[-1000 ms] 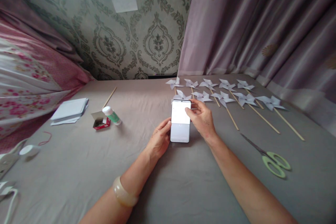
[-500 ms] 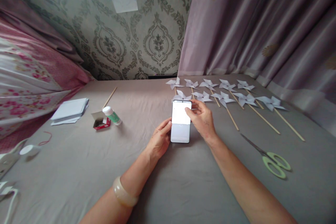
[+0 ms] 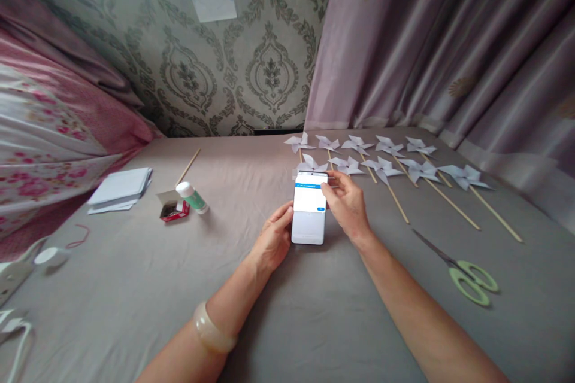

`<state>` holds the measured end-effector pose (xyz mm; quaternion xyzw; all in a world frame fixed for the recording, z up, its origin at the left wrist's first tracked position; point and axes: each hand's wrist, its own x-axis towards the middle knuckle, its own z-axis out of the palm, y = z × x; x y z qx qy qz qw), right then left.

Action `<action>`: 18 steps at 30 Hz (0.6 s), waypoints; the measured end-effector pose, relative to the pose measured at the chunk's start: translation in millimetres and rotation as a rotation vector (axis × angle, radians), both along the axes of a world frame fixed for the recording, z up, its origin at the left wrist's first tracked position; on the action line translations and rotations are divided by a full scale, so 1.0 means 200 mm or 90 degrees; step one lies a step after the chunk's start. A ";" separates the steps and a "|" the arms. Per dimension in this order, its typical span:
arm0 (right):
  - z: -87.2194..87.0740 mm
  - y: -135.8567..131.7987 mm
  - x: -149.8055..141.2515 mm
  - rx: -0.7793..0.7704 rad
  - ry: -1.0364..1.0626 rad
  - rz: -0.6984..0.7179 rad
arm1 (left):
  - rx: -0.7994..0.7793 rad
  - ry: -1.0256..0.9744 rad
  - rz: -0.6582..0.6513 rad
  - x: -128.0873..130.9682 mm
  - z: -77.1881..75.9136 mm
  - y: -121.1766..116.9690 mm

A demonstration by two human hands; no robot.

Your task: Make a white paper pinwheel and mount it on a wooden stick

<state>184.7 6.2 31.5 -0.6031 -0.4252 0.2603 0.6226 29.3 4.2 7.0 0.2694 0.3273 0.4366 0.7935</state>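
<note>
A smartphone point(image 3: 308, 226) stands almost upright between my two hands, its lit screen facing me with a blue bar near the top and a small blue button. My left hand point(image 3: 275, 236) is closed on its left edge, thumb at the front. With my right hand point(image 3: 345, 200) I grip the upper right edge, the thumb over the screen's side and the fingers partly hidden behind. Just beyond the phone lie several white paper pinwheels point(image 3: 381, 169) on wooden sticks, in two rows; the phone covers part of one.
Green-handled scissors point(image 3: 471, 281) lie at the right. Left of my hands are a glue stick point(image 3: 193, 198), a small red box point(image 3: 174, 212) with dark bits inside, a wooden stick point(image 3: 188, 166) and stacked white paper point(image 3: 119, 188). A power strip point(image 3: 15, 278) sits at the far left.
The phone's screen has switched from a plain white page to one with a blue bar and a blue button. My right thumb has shifted slightly toward the screen's edge.
</note>
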 end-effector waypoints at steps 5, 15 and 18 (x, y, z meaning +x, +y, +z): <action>0.02 0.00 0.00 -0.013 0.070 0.073 | 0.003 -0.011 0.006 -0.01 0.00 0.01; 0.02 -0.02 0.06 -0.014 0.068 0.294 | -0.001 -0.045 0.034 -0.03 0.01 0.04; 0.01 -0.01 0.07 -0.010 0.038 0.295 | 0.004 -0.045 0.030 -0.03 0.00 0.04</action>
